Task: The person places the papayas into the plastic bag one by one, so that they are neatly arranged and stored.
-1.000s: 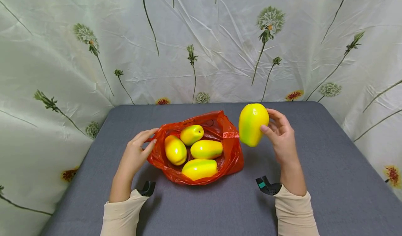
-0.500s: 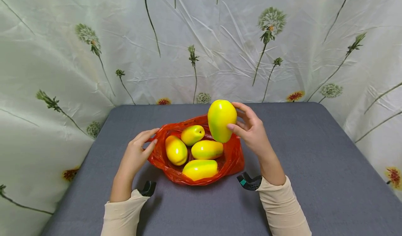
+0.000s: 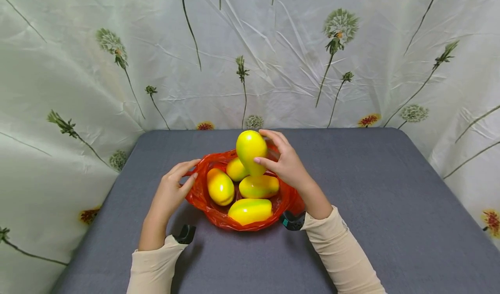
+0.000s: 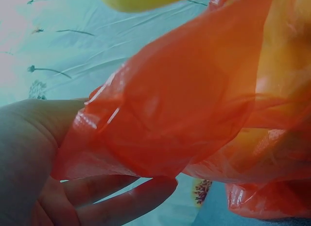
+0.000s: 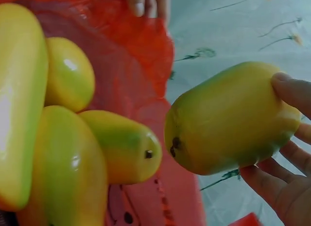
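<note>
A red plastic bag stands open on the table, with several yellow-green papayas lying inside it. My left hand holds the bag's left rim; in the left wrist view the thin red plastic passes between thumb and fingers. Over the bag, my right hand grips another papaya between thumb and fingertips. The right wrist view has this held papaya with its dark end spot turned toward the bag, clear of the fruit inside. From the head view it hides part of the papayas beneath it.
The grey cloth-covered table extends on both sides of the bag. A pale curtain printed with dandelions hangs behind the table and along its sides. A black wrist camera sits at the left cuff, another at the right.
My right hand has carried the papaya leftward, from beside the bag's right edge to above its opening, and the fruit has tilted. The left hand stays at the rim.
</note>
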A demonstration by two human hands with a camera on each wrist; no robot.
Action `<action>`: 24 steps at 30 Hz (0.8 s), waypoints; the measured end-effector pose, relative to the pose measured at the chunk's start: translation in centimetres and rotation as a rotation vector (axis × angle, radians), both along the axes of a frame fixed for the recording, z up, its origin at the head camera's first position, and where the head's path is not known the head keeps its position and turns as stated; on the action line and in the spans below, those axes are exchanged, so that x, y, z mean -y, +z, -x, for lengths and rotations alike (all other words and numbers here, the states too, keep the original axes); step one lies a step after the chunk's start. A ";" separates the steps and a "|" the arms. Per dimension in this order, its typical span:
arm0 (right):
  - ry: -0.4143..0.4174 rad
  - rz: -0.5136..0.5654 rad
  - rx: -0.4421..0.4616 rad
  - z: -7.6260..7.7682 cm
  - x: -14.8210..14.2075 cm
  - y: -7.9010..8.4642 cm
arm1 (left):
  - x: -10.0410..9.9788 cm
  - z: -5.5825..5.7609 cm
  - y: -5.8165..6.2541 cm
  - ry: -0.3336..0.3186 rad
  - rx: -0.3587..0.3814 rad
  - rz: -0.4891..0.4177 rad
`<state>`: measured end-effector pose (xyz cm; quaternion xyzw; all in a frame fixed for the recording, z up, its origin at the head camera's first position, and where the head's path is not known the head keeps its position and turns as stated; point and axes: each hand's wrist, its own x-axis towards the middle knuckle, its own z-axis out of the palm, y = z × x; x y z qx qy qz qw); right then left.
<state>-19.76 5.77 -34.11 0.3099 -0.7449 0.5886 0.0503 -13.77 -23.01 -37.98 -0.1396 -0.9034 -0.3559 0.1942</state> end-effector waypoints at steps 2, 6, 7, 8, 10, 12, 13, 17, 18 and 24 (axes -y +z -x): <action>0.002 -0.025 -0.008 0.2 0.2 -0.3 | 0.0 0.0 0.0 0.001 0.003 0.002; -0.007 -0.067 0.008 0.6 0.2 -1.0 | -0.1 0.0 0.0 0.005 0.009 0.002; -0.010 -0.080 0.010 0.7 0.2 -1.2 | -0.1 0.0 0.0 0.005 0.010 0.002; -0.016 -0.097 0.010 0.8 0.1 -1.3 | -0.1 0.0 0.0 0.004 0.009 0.002; -0.035 -0.134 0.006 1.0 0.0 -1.6 | -0.1 0.0 0.0 0.002 0.004 0.002; -0.052 -0.177 -0.006 1.2 -0.2 -1.9 | -0.1 0.0 0.0 -0.003 -0.004 0.001; -0.061 -0.201 -0.014 1.2 -0.4 -2.0 | -0.1 0.0 0.0 -0.006 -0.008 0.001; -0.079 -0.311 -0.069 1.4 -0.8 -2.4 | -0.2 0.1 -0.1 -0.010 -0.007 0.006; -0.076 -0.335 -0.085 1.5 -0.9 -2.5 | -0.2 0.1 -0.1 -0.010 -0.004 0.007; -0.064 -0.461 -0.140 1.7 -1.2 -2.9 | -0.2 0.1 0.0 -0.010 -0.006 0.005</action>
